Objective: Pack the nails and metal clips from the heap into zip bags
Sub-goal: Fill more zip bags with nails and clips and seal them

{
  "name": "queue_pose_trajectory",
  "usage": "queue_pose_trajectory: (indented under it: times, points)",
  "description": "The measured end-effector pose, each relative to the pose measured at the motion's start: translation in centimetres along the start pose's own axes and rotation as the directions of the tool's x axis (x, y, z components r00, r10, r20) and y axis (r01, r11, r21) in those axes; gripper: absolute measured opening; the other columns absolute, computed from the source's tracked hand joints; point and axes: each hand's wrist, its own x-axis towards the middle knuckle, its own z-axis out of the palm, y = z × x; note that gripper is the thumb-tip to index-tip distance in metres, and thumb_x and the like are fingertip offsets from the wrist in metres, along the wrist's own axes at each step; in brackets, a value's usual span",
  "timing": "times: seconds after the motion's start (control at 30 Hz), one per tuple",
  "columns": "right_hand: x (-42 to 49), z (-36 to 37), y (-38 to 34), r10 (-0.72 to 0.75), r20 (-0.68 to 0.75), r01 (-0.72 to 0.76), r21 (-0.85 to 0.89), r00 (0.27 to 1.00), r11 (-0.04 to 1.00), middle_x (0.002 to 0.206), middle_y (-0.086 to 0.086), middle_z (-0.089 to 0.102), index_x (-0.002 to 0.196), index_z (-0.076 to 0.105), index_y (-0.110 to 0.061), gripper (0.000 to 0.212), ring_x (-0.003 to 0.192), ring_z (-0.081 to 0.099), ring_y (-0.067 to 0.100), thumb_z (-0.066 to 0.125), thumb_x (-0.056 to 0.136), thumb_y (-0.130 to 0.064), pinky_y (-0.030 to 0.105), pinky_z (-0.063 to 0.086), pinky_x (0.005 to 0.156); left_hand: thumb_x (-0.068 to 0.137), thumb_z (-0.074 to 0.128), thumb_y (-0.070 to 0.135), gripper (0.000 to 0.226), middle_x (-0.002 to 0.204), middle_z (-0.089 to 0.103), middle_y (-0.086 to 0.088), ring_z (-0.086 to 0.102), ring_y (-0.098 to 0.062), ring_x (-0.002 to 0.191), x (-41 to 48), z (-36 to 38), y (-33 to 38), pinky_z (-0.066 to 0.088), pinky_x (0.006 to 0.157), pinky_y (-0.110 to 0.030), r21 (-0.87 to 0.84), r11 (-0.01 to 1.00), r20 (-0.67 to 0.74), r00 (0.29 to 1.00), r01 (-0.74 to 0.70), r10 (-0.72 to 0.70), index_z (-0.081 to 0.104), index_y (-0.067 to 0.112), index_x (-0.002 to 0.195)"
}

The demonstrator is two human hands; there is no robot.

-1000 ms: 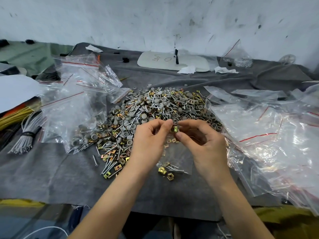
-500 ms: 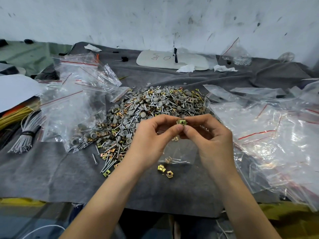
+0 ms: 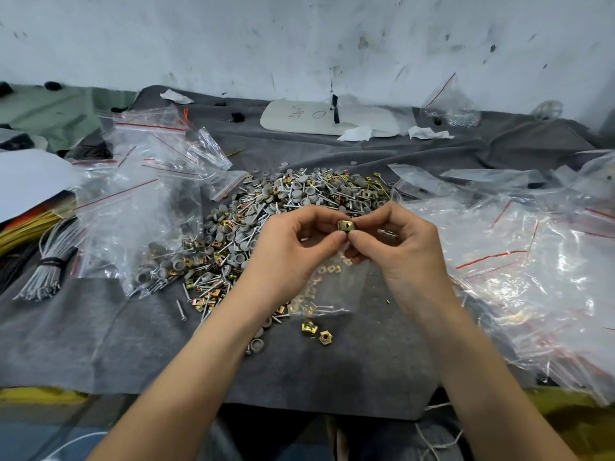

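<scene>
We see the heap (image 3: 276,221) as grey-capped nails (image 3: 301,191) tangled with square brass-coloured clips (image 3: 199,244). Just in front of it, one clip (image 3: 346,225) is pinched between the fingertips of the left hand (image 3: 293,247) and right hand (image 3: 409,251), above a clear zip bag (image 3: 346,284) that hangs with clips and a few nails inside. Two loose clips (image 3: 316,331) lie at the heap's near edge. More red-striped zip bags (image 3: 143,201) pile up left of it, and others (image 3: 515,261) to its right.

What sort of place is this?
Probably a small hand-packing workbench: a heap of nails and clips on grey cloth, piles of zip bags either side, a scuffed wall behind. The left hand and right hand pinch one clip.
</scene>
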Motion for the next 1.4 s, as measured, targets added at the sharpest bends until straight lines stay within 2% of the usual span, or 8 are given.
queue_pose_trajectory:
  times: [0.17, 0.43, 0.57, 0.73, 0.83, 1.07, 1.3, 1.4]
  points:
    - [0.0, -0.2, 0.1, -0.042, 0.039, 0.044, -0.049, 0.998, 0.998, 0.070, -0.002, 0.071, 0.070, 0.066, -0.031, 0.021, 0.060, 0.070, 0.015, 0.073, 0.071, -0.012, 0.023, 0.055, 0.058, 0.083, 0.068, -0.005, 0.020, 0.080, 0.070, 0.000, 0.065, -0.002, 0.071, -0.1, -0.3, 0.0, 0.054, 0.069, -0.014, -0.022, 1.000, 0.017, 1.000, -0.005, 0.005, 0.069, 0.012, 0.093]
    - [0.1, -0.8, -1.0, -0.056, 0.131, 0.070, -0.108, 0.990, 0.992, 0.059, -0.003, 0.066, 0.073, 0.061, -0.017, 0.015, 0.051, 0.063, 0.009, 0.070, 0.073, -0.005, 0.019, 0.051, 0.051, 0.083, 0.070, 0.002, 0.017, 0.078, 0.071, 0.003, 0.066, -0.006, 0.071, -0.3, -0.4, 0.1, 0.056, 0.070, -0.020, -0.033, 0.999, 0.018, 1.000, -0.001, 0.002, 0.069, 0.018, 0.087]
    - [0.2, -0.8, -0.7, 0.006, 0.104, 0.000, -0.062, 0.995, 0.998, 0.055, -0.002, 0.063, 0.074, 0.061, -0.012, 0.023, 0.048, 0.060, 0.012, 0.066, 0.080, 0.009, 0.021, 0.050, 0.048, 0.083, 0.070, 0.001, 0.018, 0.077, 0.070, 0.003, 0.064, -0.006, 0.070, -0.4, -0.1, 0.1, 0.055, 0.070, -0.022, -0.025, 1.000, 0.006, 1.000, -0.010, 0.010, 0.068, 0.019, 0.085]
    - [0.0, -0.5, -0.2, 0.071, 0.077, -0.077, 0.074, 0.994, 0.994, 0.055, -0.001, 0.062, 0.075, 0.063, -0.010, 0.015, 0.046, 0.057, 0.012, 0.064, 0.077, 0.005, 0.022, 0.049, 0.046, 0.078, 0.074, 0.016, 0.011, 0.077, 0.070, 0.001, 0.066, -0.010, 0.071, -0.5, 0.2, -0.4, 0.056, 0.069, -0.020, -0.079, 0.997, -0.010, 1.000, 0.008, -0.009, 0.068, 0.017, 0.087]
    - [0.0, -0.4, 0.0, 0.067, 0.041, -0.071, 0.093, 0.997, 0.993, 0.055, -0.002, 0.061, 0.076, 0.064, -0.009, 0.021, 0.045, 0.055, 0.011, 0.062, 0.082, 0.012, 0.021, 0.047, 0.046, 0.072, 0.071, 0.029, 0.030, 0.086, 0.074, -0.004, 0.071, -0.017, 0.082, -0.5, 0.4, -0.5, 0.058, 0.077, -0.026, -0.092, 0.996, 0.024, 1.000, 0.008, -0.006, 0.070, 0.019, 0.100]
    - [0.0, 0.2, 0.2, 0.069, 0.012, -0.070, 0.138, 0.998, 0.988, 0.055, -0.001, 0.063, 0.074, 0.065, -0.011, 0.015, 0.043, 0.055, 0.011, 0.064, 0.075, 0.005, 0.020, 0.046, 0.044, 0.077, 0.068, 0.039, 0.019, 0.089, 0.075, 0.001, 0.072, -0.016, 0.085, -0.8, 0.6, -1.0, 0.058, 0.082, -0.045, -0.046, 0.997, -0.060, 0.996, -0.063, 0.060, 0.070, 0.030, 0.093]
    - [0.2, 0.8, 0.0, 0.101, -0.014, -0.096, 0.201, 0.995, 0.975, 0.054, 0.000, 0.062, 0.067, 0.066, -0.016, 0.017, 0.042, 0.054, 0.011, 0.064, 0.070, 0.000, 0.021, 0.046, 0.043, 0.084, 0.070, 0.023, 0.012, 0.088, 0.074, 0.003, 0.071, -0.014, 0.083, -0.5, 0.5, -1.1, 0.058, 0.080, -0.041, 0.027, 0.994, -0.099, 0.989, -0.110, 0.112, 0.072, 0.022, 0.096]
    - [0.1, 0.8, -0.1, 0.141, -0.006, -0.136, 0.238, 0.990, 0.962, 0.054, 0.001, 0.061, 0.067, 0.066, -0.015, 0.017, 0.042, 0.053, 0.013, 0.064, 0.069, 0.001, 0.022, 0.045, 0.042, 0.085, 0.071, 0.016, 0.010, 0.085, 0.073, 0.002, 0.070, -0.012, 0.079, -0.4, 0.5, -1.1, 0.058, 0.076, -0.030, 0.020, 0.993, -0.104, 0.988, -0.112, 0.114, 0.073, 0.015, 0.095]
